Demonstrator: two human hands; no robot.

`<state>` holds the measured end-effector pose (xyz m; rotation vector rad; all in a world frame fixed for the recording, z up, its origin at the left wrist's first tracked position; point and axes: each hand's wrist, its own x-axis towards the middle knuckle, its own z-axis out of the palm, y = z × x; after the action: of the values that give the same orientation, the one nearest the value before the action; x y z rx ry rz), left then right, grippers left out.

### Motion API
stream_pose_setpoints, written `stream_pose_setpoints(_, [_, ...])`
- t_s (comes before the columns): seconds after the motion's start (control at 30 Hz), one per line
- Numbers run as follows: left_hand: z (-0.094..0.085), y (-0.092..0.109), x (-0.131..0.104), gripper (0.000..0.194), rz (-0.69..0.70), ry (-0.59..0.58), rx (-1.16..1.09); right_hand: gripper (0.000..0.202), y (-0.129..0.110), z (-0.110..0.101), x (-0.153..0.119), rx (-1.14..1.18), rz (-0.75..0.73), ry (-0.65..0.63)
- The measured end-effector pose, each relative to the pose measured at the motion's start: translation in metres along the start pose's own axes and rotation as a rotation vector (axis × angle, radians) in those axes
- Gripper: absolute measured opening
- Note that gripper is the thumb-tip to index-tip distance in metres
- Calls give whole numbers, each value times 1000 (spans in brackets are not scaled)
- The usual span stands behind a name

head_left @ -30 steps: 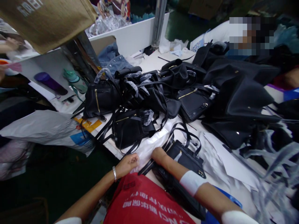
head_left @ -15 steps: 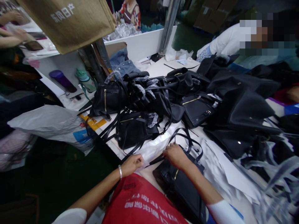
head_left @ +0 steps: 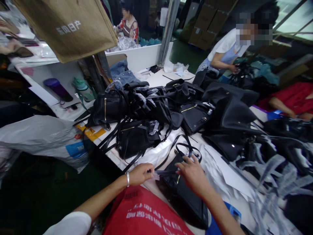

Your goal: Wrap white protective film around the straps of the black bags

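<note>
In front of me a black leather bag with a gold zipper lies on the table. My left hand, with a silver bracelet on its wrist, is closed on a black strap left of the bag. A scrap of clear plastic pokes out by its fingers. My right hand is over the bag's upper part, fingers apart and bent, the fingertips close to the strap's other end. Whether they touch it is unclear. Thin looped straps rise behind that hand.
Several black bags pile up across the white table, with larger black bags to the right. White paper and plastic strips lie at right. A tan bag hangs upper left. Two co-workers sit or stand at the right.
My view has swung right. My left hand has drawn the strap out straight. The right hand's fingers, pinched together before, have spread apart.
</note>
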<state>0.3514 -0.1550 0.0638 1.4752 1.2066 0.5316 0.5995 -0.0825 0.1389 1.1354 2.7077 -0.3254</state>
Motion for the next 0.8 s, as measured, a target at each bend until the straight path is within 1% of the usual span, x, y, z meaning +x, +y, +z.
stream_pose_setpoints(0.07, [-1, 8, -2, 11, 1, 3, -42, 24, -18, 8, 4, 138, -77, -33])
stream_pose_setpoints(0.13, [0, 14, -5, 12, -8, 3, -108, 28, -32, 17, 8, 313, -95, -92])
stream_pose_setpoints(0.2, [1, 15, -9, 12, -31, -5, -205, 26, -39, 23, 10, 451, -68, -143])
stream_pose_setpoints(0.27, [1, 11, -13, 14, -59, 2, -324, 23, -36, 24, 7, 511, -36, -148])
stream_pose_setpoints(0.3, [1, 8, -15, 15, -71, 17, -383, 24, -33, 22, 4, 514, -16, -119])
stream_pose_setpoints(0.37, [1, 1, -17, 18, -109, 43, -508, 26, -24, 13, -4, 508, 37, -9])
stream_pose_setpoints(0.43, [2, -5, -18, 22, -161, 34, -623, 28, -18, 2, -12, 522, 64, 82])
stream_pose_setpoints(0.47, [3, -7, -17, 23, -184, 14, -669, 28, -17, -3, -15, 532, 58, 95])
stream_pose_setpoints(0.53, [4, -10, -16, 24, -203, -19, -724, 28, -18, -10, -19, 531, 23, 73])
stream_pose_setpoints(0.6, [5, -11, -14, 23, -186, -32, -744, 26, -23, -12, -20, 501, -4, 37])
stream_pose_setpoints(0.7, [6, -11, -13, 21, -149, -40, -763, 25, -30, -8, -18, 460, -6, 9])
stream_pose_setpoints(0.8, [6, -11, -13, 20, -147, -45, -766, 25, -32, -5, -16, 432, 10, 9])
